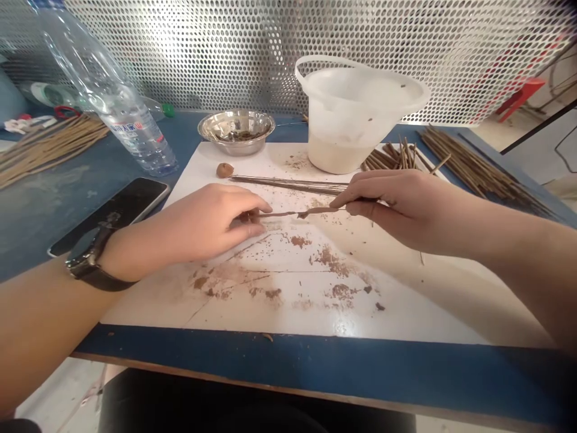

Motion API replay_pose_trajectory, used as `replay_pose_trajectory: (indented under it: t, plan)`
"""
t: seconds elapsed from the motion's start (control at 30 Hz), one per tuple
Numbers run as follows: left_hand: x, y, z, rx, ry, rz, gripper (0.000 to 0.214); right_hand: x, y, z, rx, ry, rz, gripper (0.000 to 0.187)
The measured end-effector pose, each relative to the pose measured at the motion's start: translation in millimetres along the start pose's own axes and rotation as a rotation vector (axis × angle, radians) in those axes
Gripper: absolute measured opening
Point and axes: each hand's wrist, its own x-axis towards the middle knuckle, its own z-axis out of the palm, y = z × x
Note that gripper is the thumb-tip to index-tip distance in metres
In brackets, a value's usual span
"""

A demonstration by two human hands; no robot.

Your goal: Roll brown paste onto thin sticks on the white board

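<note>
A thin stick partly coated in brown paste [300, 213] lies level just above a white board [297, 313]. My left hand [211, 225], a watch on its wrist, pinches the stick's left end with fingers closed. My right hand [396, 201] pinches the right part, fingers pressed together. A row of bare thin sticks [288, 182] lies just behind, and a small brown lump of paste [224, 170] sits near their left end.
A white plastic bucket [360, 114] and a steel bowl [236, 129] stand at the board's back. A clear water bottle [115, 102] and a black phone [117, 210] are to the left. Coated stick bundles lie at far left [49, 141] and right [478, 165]. Perforated metal screen behind.
</note>
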Motion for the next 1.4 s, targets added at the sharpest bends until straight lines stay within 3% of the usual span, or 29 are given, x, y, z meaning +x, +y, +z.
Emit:
replay_pose_trajectory:
  t: [0.2,0.37,0.57,0.73,0.87,1.03,1.4]
  plan:
    - [-0.6,-2.9,2.0,-0.013,0.0,0.012,0.04,3.3,19.0,-5.1,0.03,-0.094,0.074,0.029]
    - [-0.2,-0.3,5.2,-0.046,-0.015,-0.015,0.041,5.2,2.3,9.2,-0.051,-0.121,-0.012,0.039]
    - [0.6,1.5,9.2,-0.074,0.019,-0.022,0.038,11.0,-17.2,35.3,-0.173,-0.041,-0.133,0.021]
    - [-0.2,2.1,11.3,-0.068,0.047,-0.01,0.035,15.0,-24.4,36.5,-0.117,-0.043,-0.07,0.015]
    - [-0.5,4.9,10.5,-0.063,0.044,-0.024,0.037,15.0,-33.9,30.1,0.007,-0.077,0.087,0.01]
    - [-1.6,5.6,10.6,-0.069,0.049,-0.029,0.035,16.9,-38.7,26.4,0.109,-0.092,0.242,0.023]
    - [-3.2,16.8,7.3,-0.066,0.069,-0.008,0.033,22.8,-44.5,26.9,0.181,-0.183,0.322,0.014]
